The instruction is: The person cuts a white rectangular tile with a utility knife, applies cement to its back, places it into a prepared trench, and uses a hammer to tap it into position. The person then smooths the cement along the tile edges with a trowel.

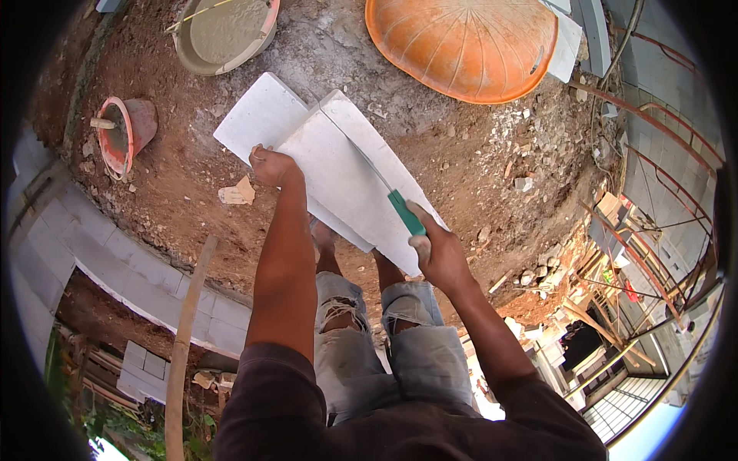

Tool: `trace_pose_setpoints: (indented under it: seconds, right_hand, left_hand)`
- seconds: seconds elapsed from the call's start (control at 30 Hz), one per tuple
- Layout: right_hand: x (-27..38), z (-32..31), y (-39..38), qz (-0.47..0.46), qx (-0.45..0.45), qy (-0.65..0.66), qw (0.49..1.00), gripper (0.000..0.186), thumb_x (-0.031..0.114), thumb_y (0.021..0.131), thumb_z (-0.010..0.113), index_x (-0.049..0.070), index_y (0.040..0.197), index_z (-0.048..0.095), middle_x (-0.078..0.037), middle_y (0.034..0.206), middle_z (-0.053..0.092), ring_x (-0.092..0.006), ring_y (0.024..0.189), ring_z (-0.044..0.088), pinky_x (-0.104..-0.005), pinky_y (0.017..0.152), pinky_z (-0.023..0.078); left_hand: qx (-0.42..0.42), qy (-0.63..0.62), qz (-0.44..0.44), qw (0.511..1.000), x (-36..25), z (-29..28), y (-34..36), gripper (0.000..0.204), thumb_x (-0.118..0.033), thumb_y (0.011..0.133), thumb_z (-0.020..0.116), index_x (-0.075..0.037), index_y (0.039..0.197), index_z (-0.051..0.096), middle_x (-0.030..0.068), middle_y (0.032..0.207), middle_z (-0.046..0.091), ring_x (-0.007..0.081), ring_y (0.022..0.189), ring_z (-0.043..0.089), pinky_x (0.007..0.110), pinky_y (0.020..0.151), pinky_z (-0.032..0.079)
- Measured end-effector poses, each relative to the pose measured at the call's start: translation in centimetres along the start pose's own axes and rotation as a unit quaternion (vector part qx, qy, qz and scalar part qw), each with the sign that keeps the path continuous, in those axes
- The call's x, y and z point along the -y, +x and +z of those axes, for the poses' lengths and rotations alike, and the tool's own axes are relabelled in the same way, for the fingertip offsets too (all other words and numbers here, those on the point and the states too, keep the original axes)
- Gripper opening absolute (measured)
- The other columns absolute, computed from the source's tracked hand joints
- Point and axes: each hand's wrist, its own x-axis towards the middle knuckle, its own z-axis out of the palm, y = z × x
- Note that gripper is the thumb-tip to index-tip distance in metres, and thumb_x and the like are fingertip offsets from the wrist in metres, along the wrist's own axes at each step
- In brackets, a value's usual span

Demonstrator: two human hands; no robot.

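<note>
My right hand [438,253] grips the green-handled saw [388,188], its blade lying in the white block [346,173] propped over my knees. My left hand [270,165] clamps the block's edge. Long, level strokes and a firm hold should keep the cut straight.

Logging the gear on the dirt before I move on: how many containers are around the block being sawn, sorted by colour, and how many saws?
Orange tub: 1
Grey tub of wet mix: 1
Red bucket, tipped on its side: 1
Saw with green handle, in the right hand: 1
Total: 4
</note>
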Motion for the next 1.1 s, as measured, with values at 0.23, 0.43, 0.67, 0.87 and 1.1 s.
trace_pose_setpoints:
  seconds: [0.23, 0.43, 0.67, 0.87, 1.1]
  right_hand:
    - [-2.2, -1.1, -4.8, -0.084, -0.015, 0.03, 0.996, 0.06, 0.047, 0.103, 0.057, 0.008, 0.148, 0.049, -0.025, 0.131, 0.065, -0.0441, 0.115, 0.065, -0.0477, 0.097, 0.055]
    - [-0.8, -2.9, -6.9, -0.009, 0.006, -0.029, 1.0, 0.059, 0.049, 0.104, 0.053, 0.008, 0.146, 0.052, -0.024, 0.125, 0.068, -0.0426, 0.105, 0.07, -0.0471, 0.085, 0.059]
    - [-2.8, -0.2, -0.3, -0.086, 0.01, 0.014, 0.996, 0.051, 0.035, 0.105, 0.058, 0.011, 0.149, 0.05, -0.028, 0.095, 0.068, -0.0458, 0.081, 0.068, -0.0463, 0.076, 0.055]
    - [-0.2, -4.4, -10.6, -0.021, 0.011, 0.01, 1.0, 0.055, 0.039, 0.102, 0.055, 0.006, 0.146, 0.051, -0.026, 0.121, 0.067, -0.0431, 0.109, 0.066, -0.0475, 0.089, 0.055]
    - [-4.5, 2.5, 3.3, -0.038, 0.023, -0.021, 0.999, 0.05, 0.03, 0.101, 0.062, 0.01, 0.145, 0.051, -0.028, 0.103, 0.07, -0.048, 0.097, 0.067, -0.0508, 0.079, 0.055]
  left_hand:
    - [-0.018, 0.013, 0.008, 1.0, 0.4, 0.3, 0.4, 0.05, -0.034, 0.101, 0.037, 0.001, 0.115, 0.07, 0.0182, 0.104, 0.077, 0.0339, 0.093, 0.075, 0.049, 0.086, 0.057]
    - [-0.037, 0.023, 0.025, 0.999, 0.2, 0.3, 0.3, 0.048, -0.035, 0.1, 0.039, -0.002, 0.109, 0.073, 0.0192, 0.095, 0.077, 0.037, 0.09, 0.074, 0.051, 0.083, 0.057]
    - [-0.012, 0.06, 0.017, 0.998, -0.6, -0.3, -0.4, 0.048, -0.034, 0.1, 0.038, -0.002, 0.108, 0.073, 0.0186, 0.096, 0.077, 0.0373, 0.091, 0.074, 0.052, 0.084, 0.057]
    - [-0.035, 0.088, -0.004, 0.995, -0.8, 0.0, -0.3, 0.048, -0.034, 0.102, 0.038, 0.0, 0.11, 0.071, 0.0188, 0.102, 0.076, 0.034, 0.093, 0.074, 0.047, 0.087, 0.057]
    - [-0.015, 0.087, -0.028, 0.996, -1.6, -0.6, -0.8, 0.048, -0.036, 0.103, 0.04, 0.0, 0.113, 0.069, 0.019, 0.1, 0.076, 0.0374, 0.093, 0.073, 0.049, 0.087, 0.057]
